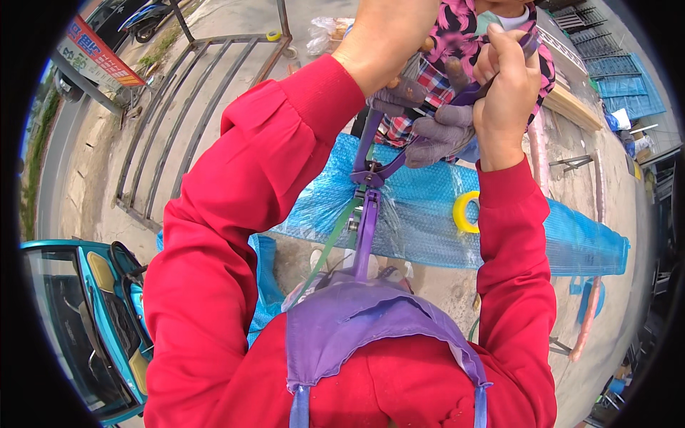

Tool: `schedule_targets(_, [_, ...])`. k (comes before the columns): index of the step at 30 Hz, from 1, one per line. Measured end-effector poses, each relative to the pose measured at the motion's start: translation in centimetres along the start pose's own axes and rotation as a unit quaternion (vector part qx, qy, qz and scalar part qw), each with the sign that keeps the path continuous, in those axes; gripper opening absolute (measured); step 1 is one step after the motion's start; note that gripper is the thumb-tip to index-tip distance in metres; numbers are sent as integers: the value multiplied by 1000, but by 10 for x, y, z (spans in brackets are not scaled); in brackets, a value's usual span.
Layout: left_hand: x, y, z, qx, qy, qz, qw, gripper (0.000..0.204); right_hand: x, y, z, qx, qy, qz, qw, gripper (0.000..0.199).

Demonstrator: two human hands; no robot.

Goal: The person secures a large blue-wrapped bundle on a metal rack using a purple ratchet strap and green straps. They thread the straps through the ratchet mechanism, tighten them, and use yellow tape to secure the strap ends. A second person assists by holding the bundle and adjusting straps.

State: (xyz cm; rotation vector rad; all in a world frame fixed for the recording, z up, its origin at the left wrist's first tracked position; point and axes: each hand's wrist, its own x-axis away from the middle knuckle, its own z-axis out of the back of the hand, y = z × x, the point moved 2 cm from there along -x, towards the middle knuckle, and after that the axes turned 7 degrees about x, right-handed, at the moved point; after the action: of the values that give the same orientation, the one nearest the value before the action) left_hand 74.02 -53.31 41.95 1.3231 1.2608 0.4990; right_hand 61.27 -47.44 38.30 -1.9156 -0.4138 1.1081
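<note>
A purple long-handled strapping tool (367, 235) stands over a long bundle in blue bubble wrap (421, 203), its two handles spread apart. A green strap (328, 250) runs down beside it. My right hand (505, 89) is closed around the end of the right handle. My left hand (385, 39) is raised near the left handle; the upper edge cuts it off and its fingers are hidden. Facing me, a co-worker in grey gloves has one glove (439, 135) at the right handle and the other glove (401, 96) near the left one.
A yellow tape roll (457, 212) lies on the bundle. Left are a metal rack frame (200, 114) and a teal vehicle (85, 321). Wrapped pink lengths (589, 321) and wooden boards (571, 107) lie right. My purple apron (385, 324) hangs close to the tool.
</note>
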Motion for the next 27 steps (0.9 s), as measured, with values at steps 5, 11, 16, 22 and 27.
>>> schedule_targets(5, [-39, -17, 86, 186, 57, -18, 981, 29, -15, 5, 58, -38, 13, -10, 999, 25])
schedule_targets(11, [-50, -55, 264, 221, 153, -15, 963, 26, -23, 31, 147, -64, 112, -55, 990, 36])
schedule_targets(16, [-15, -149, 401, 263, 373, 32, 889, 27, 2, 107, 293, -100, 264, -133, 950, 41])
schedule_targets(22, [45, -218, 429, 251, 497, 124, 821, 30, 63, 180, 376, -110, 415, -158, 889, 48])
schedule_targets(27, [48, -220, 417, 352, 468, 75, 807, 29, 61, 187, 399, -68, 432, -139, 889, 51])
